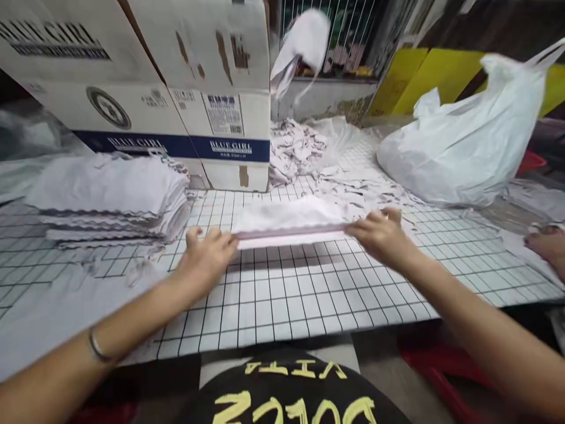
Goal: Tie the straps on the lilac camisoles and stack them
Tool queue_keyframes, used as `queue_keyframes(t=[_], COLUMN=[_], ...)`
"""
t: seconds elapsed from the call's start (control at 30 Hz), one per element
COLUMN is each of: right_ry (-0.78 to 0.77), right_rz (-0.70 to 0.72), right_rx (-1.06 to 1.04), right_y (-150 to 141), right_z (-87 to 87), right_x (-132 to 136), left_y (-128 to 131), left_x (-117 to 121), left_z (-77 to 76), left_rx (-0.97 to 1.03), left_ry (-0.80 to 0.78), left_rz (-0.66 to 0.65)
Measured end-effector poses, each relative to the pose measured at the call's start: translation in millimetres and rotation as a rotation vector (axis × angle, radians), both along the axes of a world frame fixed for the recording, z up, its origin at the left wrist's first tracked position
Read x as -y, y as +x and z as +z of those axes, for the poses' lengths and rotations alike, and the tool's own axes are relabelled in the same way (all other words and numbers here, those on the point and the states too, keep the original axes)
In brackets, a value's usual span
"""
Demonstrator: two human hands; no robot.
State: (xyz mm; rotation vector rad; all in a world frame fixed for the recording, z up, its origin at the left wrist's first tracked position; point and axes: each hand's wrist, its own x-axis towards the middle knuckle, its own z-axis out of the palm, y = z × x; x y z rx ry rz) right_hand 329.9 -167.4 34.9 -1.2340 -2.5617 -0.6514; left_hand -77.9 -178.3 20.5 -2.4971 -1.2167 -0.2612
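A thin white sheet [289, 217] with a wavy front edge is held up over the grid-patterned table, folded or doubled along its near side. My left hand [208, 258] pinches its left corner. At the opposite corner my right hand [380, 237] is closed on the same sheet. Whether it is paper or cloth I cannot tell. To the left of my left hand lies a stack of similar white sheets [110, 185] with scalloped edges. More white sheets [66, 306] are spread below that stack, partly behind my left forearm.
A large BLUE GIRL cardboard box [229, 126] stands at the back left. White scraps [298, 150] are heaped beside it and scattered to the right. A full white plastic bag [463, 135] sits at the back right. Another person's hand [547, 244] is at the right edge.
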Motion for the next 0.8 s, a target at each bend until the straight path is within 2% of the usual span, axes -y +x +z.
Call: queue_keyframes(t=[0.07,0.1,0.17,0.2,0.27,0.4,0.5,0.57,0.63,0.7,0.73,0.8], right_ry=[-0.056,-0.097,-0.140,-0.134,-0.120,-0.228,-0.283,-0.422,-0.611,-0.740,-0.772,-0.781], right_rz=[-0.018,-0.038,-0.088,-0.117,-0.145,-0.005,0.079,0.039,-0.028,-0.063,-0.060,-0.011], right_rx=[0.021,0.021,-0.014,-0.044,-0.103,-0.240,-0.373,-0.342,-0.264,-0.247,-0.263,-0.313], right_y=[0,0,0,0,-1,-13,-30,-39,-43,-46,-49,-66], right_z=[-49.6,-68.7,-92.5,-97.1,-95.3,-75.0,-71.8,-77.6,-83.7,-84.8,-83.1,-77.5], right_x=[48,70,105,118,138,158,158,154,148,140,134,119], left_y=[4,5,4,3,-2,-10,-7,-5,-4,-3,-1,7], left_x=[47,67,98,109,128,148,145,137,125,106,92,55], left_z=[-47.0,-63.4,-82.3,-86.1,-86.7,-77.9,-73.7,-72.6,-69.8,-63.1,-58.5,-50.0], left_rx=[0.001,0.013,0.052,0.076,0.141,0.424,0.576,0.487,0.339,0.276,0.296,0.398], left_ry=[-0.109,-0.148,-0.196,-0.209,-0.236,-0.308,-0.317,-0.402,-0.560,-0.700,-0.731,-0.677], left_rz=[0.030,0.056,0.109,0.119,0.114,-0.004,-0.059,-0.083,-0.135,-0.156,-0.125,0.018])
